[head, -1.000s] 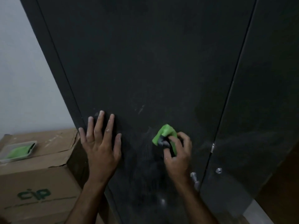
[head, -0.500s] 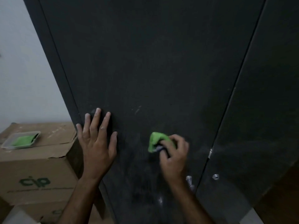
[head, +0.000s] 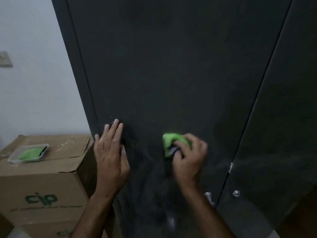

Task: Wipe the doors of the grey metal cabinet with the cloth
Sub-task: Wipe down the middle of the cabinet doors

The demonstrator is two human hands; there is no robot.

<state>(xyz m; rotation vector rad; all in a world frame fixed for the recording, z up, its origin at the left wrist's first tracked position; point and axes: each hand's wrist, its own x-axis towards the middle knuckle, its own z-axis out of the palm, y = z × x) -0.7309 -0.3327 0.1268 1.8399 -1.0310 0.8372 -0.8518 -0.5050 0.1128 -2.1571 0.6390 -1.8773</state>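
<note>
right hand (head: 187,159), cloth (head: 169,142) shifted left

Pale wall (head: 30,86), stacked cardboard boxes (head: 42,182), possibly a switch plate (head: 5,59), dim light

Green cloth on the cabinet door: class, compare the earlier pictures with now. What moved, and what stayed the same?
The right hand, gripping the green cloth throughout, slid it leftward along the left door, closing the gap to the left hand. That hand stayed flat on the door near its left edge. The cardboard box and the tray on it did not move.
</note>
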